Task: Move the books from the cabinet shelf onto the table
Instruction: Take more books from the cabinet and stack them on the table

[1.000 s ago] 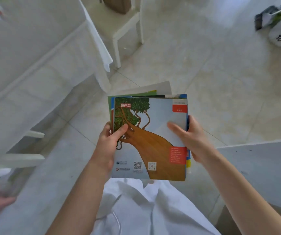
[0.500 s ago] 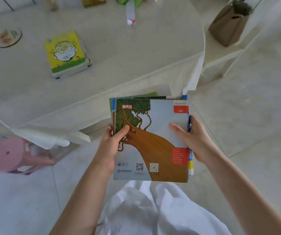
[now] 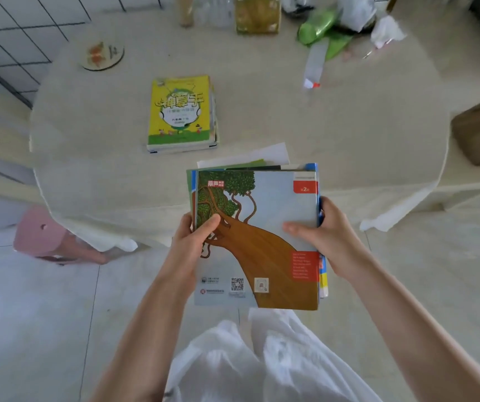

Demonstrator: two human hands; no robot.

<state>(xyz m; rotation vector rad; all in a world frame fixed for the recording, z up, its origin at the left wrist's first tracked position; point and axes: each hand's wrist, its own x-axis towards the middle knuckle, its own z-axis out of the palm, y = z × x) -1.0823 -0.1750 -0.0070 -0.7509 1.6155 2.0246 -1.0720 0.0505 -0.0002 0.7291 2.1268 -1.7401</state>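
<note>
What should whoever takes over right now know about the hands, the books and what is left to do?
Left hand: grips the left edge of the held stack of thin paperback books with a tree-picture cover on top, thumb on the cover.
Right hand: grips the right edge, thumb on the cover.
The held stack sits at the near edge of the round table with the cream cloth, not yet set down.
Done: a pile of books topped by a yellow-covered one already lies on the table.
Left: lower the held stack onto the table, perhaps beside the yellow pile. The cabinet shelf is out of view.
</note>
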